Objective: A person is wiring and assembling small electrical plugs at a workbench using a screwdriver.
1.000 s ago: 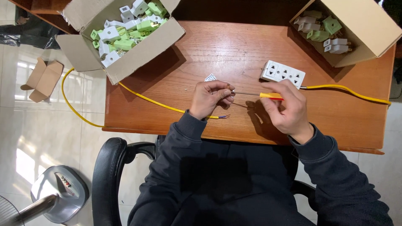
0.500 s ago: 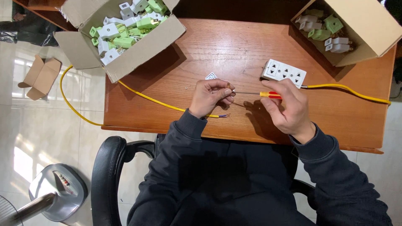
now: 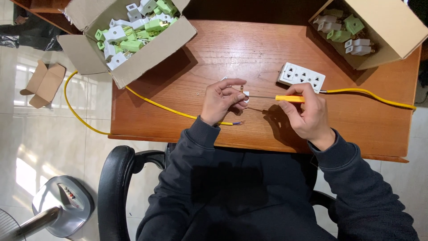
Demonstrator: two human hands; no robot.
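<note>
A wooden table filled the middle of the view, and everything else sat in relation to it. At its far left corner, partly overhanging the edge, stood an open cardboard box heaped with white and green plug parts; a second open box holding fewer of the same parts sat at the far right corner. A yellow cable ran from under the left box across the tabletop, its stripped end lying just by the near edge, close to the left wrist. A white socket strip lay right of the table's centre, with another yellow cable leading off toward the right edge. Nothing lay between the two hands except the tool itself. The right hand, above the table's near half, was closed around the yellow handle of a screwdriver, whose thin shaft pointed left. The left hand, near the table's centre, had its fingertips pinched on a small white plug piece, where the screwdriver's tip met it.
</note>
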